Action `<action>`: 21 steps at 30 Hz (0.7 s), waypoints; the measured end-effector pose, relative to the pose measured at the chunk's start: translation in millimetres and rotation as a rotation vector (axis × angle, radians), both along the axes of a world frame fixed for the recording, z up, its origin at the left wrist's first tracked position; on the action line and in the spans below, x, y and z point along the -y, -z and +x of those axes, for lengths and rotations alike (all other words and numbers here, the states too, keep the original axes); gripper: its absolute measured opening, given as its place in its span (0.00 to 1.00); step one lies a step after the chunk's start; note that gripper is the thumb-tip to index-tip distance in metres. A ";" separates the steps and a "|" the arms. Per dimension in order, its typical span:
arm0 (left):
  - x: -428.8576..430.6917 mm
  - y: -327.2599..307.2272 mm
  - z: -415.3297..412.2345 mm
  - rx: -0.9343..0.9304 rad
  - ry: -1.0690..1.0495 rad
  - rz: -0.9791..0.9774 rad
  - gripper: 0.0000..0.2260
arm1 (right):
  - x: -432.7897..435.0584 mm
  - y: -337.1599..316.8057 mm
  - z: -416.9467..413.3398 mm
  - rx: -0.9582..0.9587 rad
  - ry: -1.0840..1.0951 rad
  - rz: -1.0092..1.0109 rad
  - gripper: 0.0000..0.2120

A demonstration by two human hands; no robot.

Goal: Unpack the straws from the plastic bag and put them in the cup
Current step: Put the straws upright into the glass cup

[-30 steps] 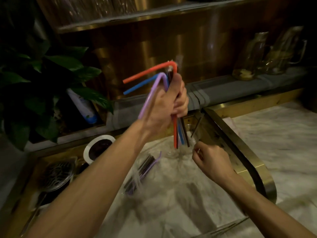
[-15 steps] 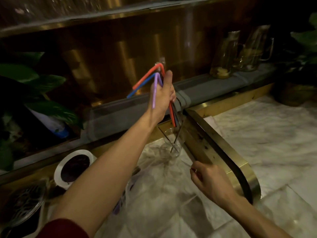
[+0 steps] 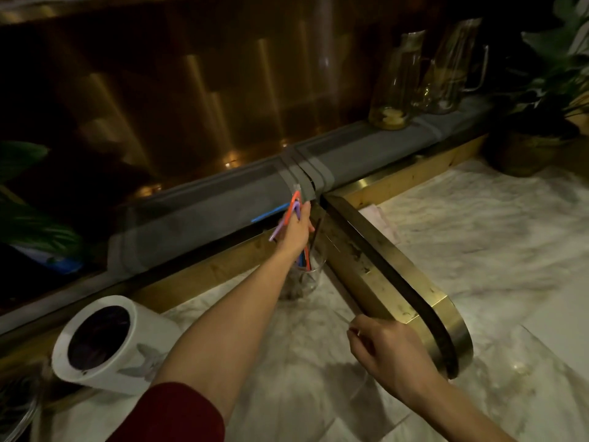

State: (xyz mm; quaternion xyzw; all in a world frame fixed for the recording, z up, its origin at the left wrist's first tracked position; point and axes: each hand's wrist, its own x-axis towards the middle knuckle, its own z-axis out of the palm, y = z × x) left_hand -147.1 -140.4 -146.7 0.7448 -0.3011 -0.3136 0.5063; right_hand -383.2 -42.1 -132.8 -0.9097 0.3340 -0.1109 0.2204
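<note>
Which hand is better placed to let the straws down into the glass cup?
Left. The left hand grips the straws directly above the cup, their lower ends inside its rim. The right hand sits apart from the cup, closer to the person, beside the brass rail.

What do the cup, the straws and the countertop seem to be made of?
Cup: clear glass, perhaps plastic; contents show through its wall.
Straws: coloured plastic, bent at flexible necks.
Countertop: marble-like stone, pale with grey veining, slightly glossy.

The clear glass cup (image 3: 308, 277) stands on the marble worktop (image 3: 302, 352) just left of the curved brass rail (image 3: 398, 282), coloured bendy straws (image 3: 295, 208) in it, white cylindrical tub (image 3: 127, 352) near left.
</note>
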 end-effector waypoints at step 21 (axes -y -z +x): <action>-9.7 -16.0 16.2 -0.024 0.264 0.438 0.03 | 3.7 -4.0 10.5 0.037 -0.039 -0.064 0.07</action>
